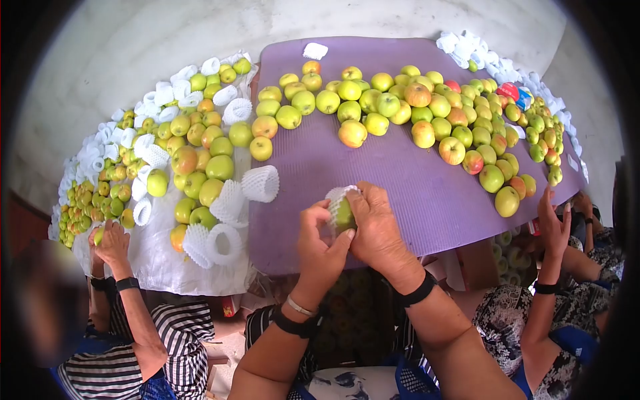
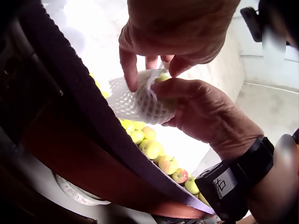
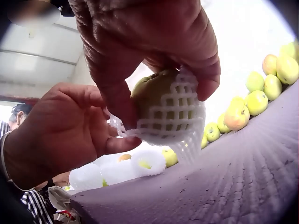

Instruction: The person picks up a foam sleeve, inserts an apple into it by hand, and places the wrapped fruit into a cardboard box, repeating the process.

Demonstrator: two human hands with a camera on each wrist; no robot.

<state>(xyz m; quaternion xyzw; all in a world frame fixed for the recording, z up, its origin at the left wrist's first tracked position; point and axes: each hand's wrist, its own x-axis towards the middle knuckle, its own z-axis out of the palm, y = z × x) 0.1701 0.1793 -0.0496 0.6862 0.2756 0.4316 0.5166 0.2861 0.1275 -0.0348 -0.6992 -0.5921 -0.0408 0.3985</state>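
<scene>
A green apple [image 1: 345,217] sits partly inside a white foam net [image 1: 337,197] above the mat's near edge. In the right wrist view, my right hand [image 3: 149,42] grips the apple [image 3: 156,95] from above, thumb on one side and fingers on the other, over the net [image 3: 175,114]. My left hand [image 3: 70,130] pinches the net's rim between thumb and fingers, palm turned toward the apple. The left wrist view has my left hand [image 2: 177,32] above the net [image 2: 140,100] and my right hand [image 2: 205,107] holding the apple from the other side. Overlapping hands hide some fingertips.
Many apples [image 1: 375,124] spread across the purple mat [image 1: 320,173]. At left, apples and foam nets [image 1: 260,183] lie on a white sheet [image 1: 157,263]. One person's hands [image 1: 112,243] are at the left edge; another's hand [image 1: 555,223] is at right.
</scene>
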